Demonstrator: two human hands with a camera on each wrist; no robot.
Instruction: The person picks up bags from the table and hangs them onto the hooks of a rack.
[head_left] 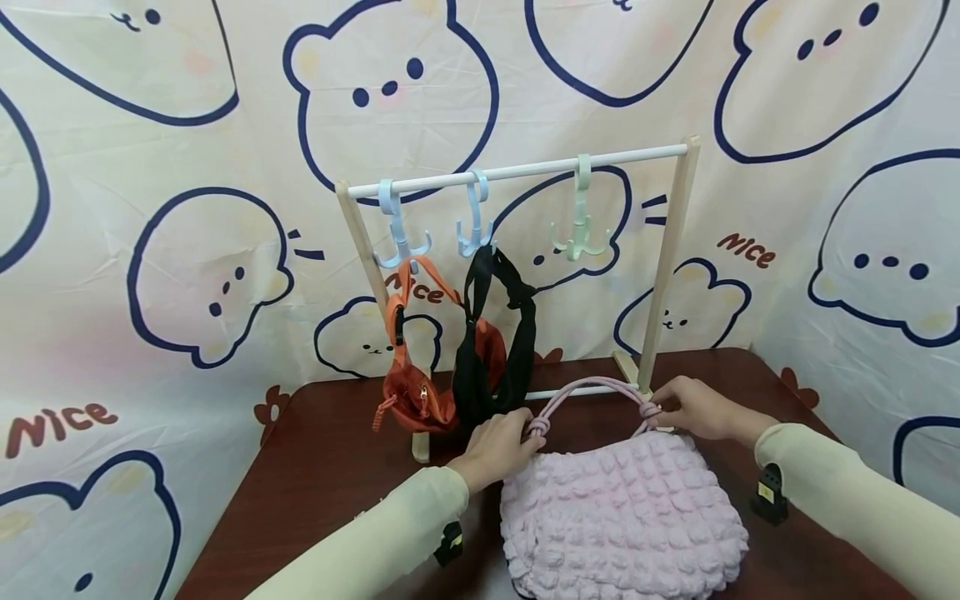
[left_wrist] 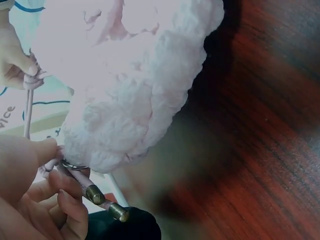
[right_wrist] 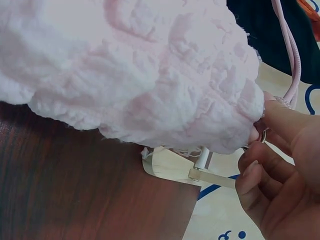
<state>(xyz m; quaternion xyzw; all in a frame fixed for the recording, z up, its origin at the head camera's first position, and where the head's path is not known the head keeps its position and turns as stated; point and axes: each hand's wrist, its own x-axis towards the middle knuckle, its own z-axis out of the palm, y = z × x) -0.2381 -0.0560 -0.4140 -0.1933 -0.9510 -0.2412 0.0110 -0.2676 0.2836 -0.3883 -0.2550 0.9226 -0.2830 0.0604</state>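
Note:
A puffy, quilted pink handbag is held up by its two top corners over the front of the table. My left hand pinches the knotted end of its cord handle at the left corner; metal-tipped cord ends stick out beside those fingers in the left wrist view. At the right corner my right hand pinches the other knot, close to a metal ring in the right wrist view. The handle arches up between both hands.
Behind the bag stands a rack with a white rail carrying two blue hooks and a green hook. An orange bag and a black bag hang at its left, near my left hand. The brown table meets a patterned cloth.

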